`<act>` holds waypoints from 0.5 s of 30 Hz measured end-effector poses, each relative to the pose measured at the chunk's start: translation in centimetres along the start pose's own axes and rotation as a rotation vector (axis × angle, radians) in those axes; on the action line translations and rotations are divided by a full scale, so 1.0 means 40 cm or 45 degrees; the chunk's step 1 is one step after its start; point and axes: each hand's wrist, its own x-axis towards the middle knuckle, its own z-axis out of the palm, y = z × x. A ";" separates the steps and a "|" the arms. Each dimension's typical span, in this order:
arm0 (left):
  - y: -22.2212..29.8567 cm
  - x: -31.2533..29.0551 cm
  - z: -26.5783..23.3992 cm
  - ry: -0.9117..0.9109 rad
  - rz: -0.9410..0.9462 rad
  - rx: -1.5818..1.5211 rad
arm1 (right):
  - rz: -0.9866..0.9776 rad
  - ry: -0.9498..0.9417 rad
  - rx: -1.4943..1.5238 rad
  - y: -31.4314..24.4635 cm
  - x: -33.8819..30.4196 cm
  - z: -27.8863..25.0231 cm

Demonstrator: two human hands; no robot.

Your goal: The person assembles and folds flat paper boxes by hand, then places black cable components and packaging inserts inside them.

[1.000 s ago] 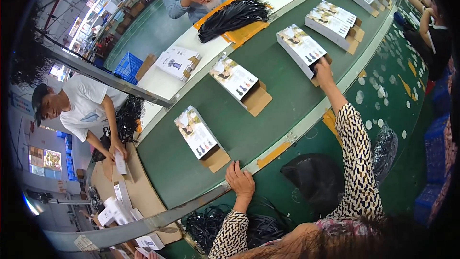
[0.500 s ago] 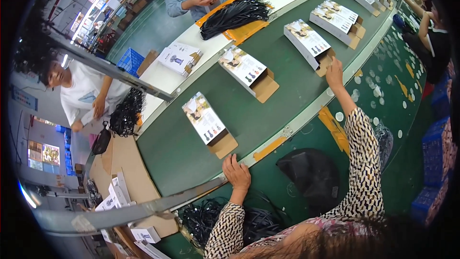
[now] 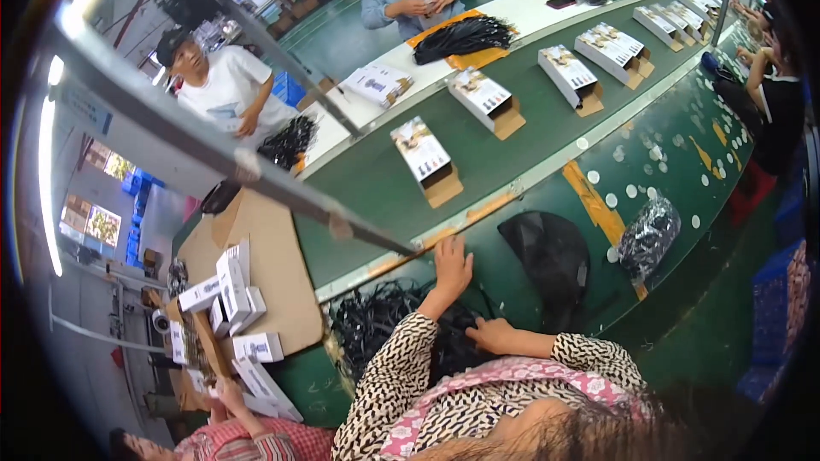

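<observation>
My left hand (image 3: 453,266) is open, fingers stretched toward the conveyor's near rail, holding nothing. My right hand (image 3: 500,337) has drawn in close to my body; its fingers are bent at the edge of a heap of black straps (image 3: 367,312) and look closed on a strap, though the fingertips are partly hidden. Beyond my left hand, a white printed box (image 3: 420,150) with its brown end flap open lies on the green conveyor belt (image 3: 359,205). Another open box (image 3: 481,96) lies farther along, and several more follow toward the far right.
A black mesh cap (image 3: 547,260) and a clear plastic bag of dark items (image 3: 651,237) lie right of my hands. A metal post (image 3: 248,154) crosses at the left. Small boxes (image 3: 235,286) crowd the cardboard-covered table. Co-workers stand across the belt and sit at lower left.
My right hand has left a box on the belt and come back to the strap heap. My left hand has come away from the nearest box's flap. The view has shifted.
</observation>
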 end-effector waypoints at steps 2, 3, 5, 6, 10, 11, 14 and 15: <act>0.010 -0.099 -0.085 -0.068 0.012 -0.163 | 0.046 0.066 -0.043 -0.045 -0.007 0.036; 0.018 -0.144 -0.121 -0.139 0.045 -0.323 | 0.099 0.152 -0.084 -0.055 -0.013 0.042; 0.035 -0.243 -0.196 -0.130 -0.029 -0.386 | 0.092 0.227 -0.093 -0.068 -0.018 0.035; 0.043 -0.290 -0.234 -0.130 -0.084 -0.441 | 0.155 0.201 -0.089 -0.078 -0.019 0.029; 0.028 -0.449 -0.343 -0.003 -0.409 -0.467 | 0.176 0.400 -0.188 -0.142 -0.021 -0.002; 0.050 -0.458 -0.377 0.051 -0.505 -0.469 | 0.099 0.520 -0.298 -0.147 -0.028 -0.012; 0.063 -0.461 -0.456 0.148 -0.547 -0.546 | 0.355 0.363 -0.275 -0.226 -0.012 -0.078; 0.075 -0.441 -0.486 0.185 -0.463 -0.539 | 0.327 0.347 -0.298 -0.245 -0.010 -0.105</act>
